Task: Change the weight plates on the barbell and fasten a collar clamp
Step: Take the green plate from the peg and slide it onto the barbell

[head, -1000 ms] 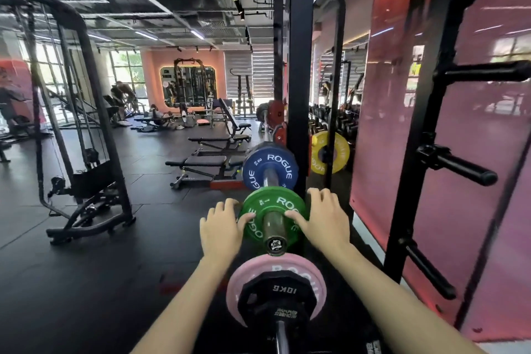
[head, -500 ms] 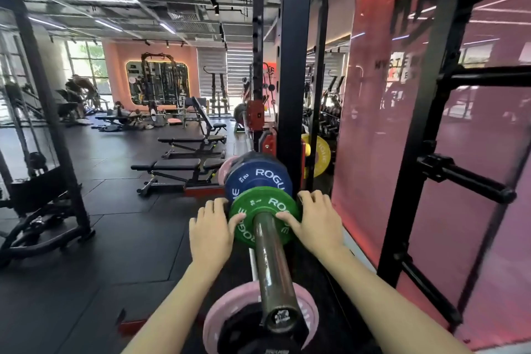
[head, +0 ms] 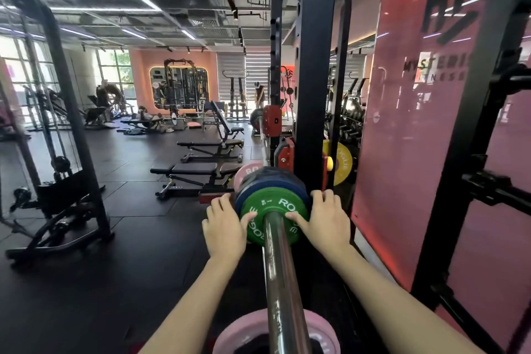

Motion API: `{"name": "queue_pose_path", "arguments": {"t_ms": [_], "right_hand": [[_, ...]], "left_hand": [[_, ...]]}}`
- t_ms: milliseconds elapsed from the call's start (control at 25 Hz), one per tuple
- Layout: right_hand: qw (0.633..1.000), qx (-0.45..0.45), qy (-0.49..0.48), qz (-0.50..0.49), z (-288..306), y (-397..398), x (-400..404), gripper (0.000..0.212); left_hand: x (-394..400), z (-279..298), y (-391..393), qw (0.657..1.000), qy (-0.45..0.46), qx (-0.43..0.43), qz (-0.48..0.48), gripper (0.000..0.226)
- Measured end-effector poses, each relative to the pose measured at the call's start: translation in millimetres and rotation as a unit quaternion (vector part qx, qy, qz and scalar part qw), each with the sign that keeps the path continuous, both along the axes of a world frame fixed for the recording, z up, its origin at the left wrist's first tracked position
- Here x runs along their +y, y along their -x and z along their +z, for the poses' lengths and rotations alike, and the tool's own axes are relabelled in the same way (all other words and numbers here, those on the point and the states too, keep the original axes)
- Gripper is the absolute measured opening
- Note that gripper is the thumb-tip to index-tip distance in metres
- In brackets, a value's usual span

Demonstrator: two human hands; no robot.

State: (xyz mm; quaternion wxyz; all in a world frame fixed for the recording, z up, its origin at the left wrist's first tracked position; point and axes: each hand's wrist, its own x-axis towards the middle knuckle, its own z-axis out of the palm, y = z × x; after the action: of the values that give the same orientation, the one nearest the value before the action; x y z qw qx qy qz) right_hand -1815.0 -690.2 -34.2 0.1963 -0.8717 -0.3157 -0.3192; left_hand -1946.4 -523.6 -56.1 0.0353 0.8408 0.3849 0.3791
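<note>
Green plate (head: pixel 273 217) sits far along the bar sleeve (head: pixel 283 290), against the blue plate (head: pixel 270 185), with the left hand (head: pixel 227 228) and right hand (head: pixel 326 223) grasping its edges, thumbs on its face. No collar is visible, so it may slide off if the bar tips, and fingers could get pinched between plates.

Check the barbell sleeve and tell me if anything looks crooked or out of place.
Nothing stands out. The green plate sits square on the sleeve against the blue plate, both hands on it. No collar clamp shows yet.
</note>
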Motion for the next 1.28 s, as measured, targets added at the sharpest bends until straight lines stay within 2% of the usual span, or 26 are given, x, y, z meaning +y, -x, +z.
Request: {"name": "queue_pose_path", "arguments": {"t_ms": [120, 360, 760, 1120, 1280], "right_hand": [[0.999, 0.026, -0.003, -0.024, 6, -3, 3, 0.09], [1.0, 0.023, 0.013, 0.016, 5, 22, -15, 0.065], [0.998, 0.057, -0.004, 0.026, 3, 126, -80, 0.055], [0.995, 0.073, -0.042, 0.046, 10, 218, -147, 0.047], [0.994, 0.076, -0.036, 0.07, 11, 249, -175, 0.048]], "left_hand": [[3, 5, 0, 1.0, -0.005, 0.007, 0.008, 0.088], [-10, 9, 26, 0.998, -0.017, -0.005, -0.058, 0.078], [-56, 5, 116, 0.989, -0.002, -0.033, -0.148, 0.069], [-137, 11, 192, 0.972, 0.014, -0.077, -0.219, 0.056], [-178, 11, 228, 0.974, 0.009, -0.07, -0.216, 0.057]]}}
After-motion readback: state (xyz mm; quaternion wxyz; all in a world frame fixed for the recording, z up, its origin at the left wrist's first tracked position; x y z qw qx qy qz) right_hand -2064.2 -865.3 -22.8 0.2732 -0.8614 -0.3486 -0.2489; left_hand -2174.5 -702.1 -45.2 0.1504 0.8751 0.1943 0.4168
